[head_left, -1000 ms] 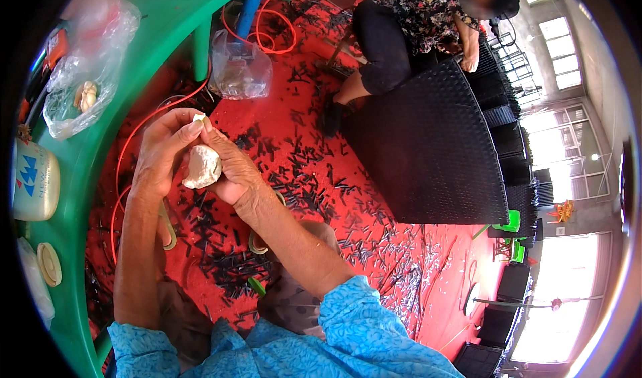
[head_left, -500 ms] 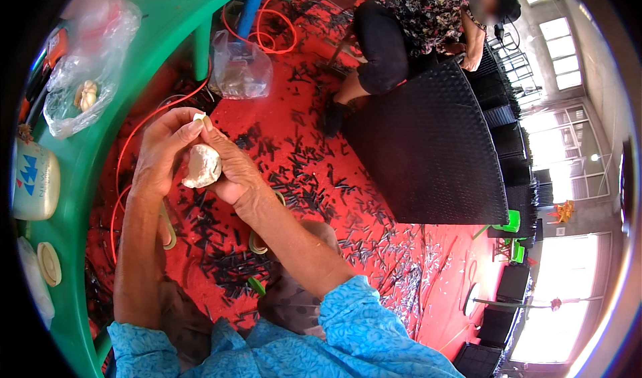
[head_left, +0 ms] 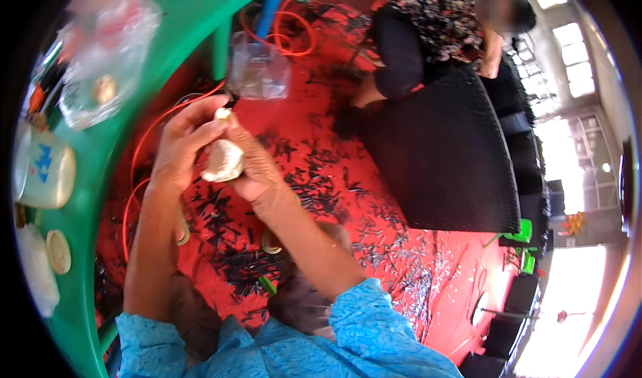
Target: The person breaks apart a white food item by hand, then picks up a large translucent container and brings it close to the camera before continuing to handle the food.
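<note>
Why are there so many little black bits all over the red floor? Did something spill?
It looks messy, yes. Short dark bits lie scattered across the red floor, thickest under the hands. Both hands, left and right, hold a pale lump.

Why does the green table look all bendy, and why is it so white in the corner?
In the head view, the fisheye lens curves the green table toward the rim; daylight at the lower right washes out to white glare; the left hand and right hand around the pale lump look fairly sharp.
</note>
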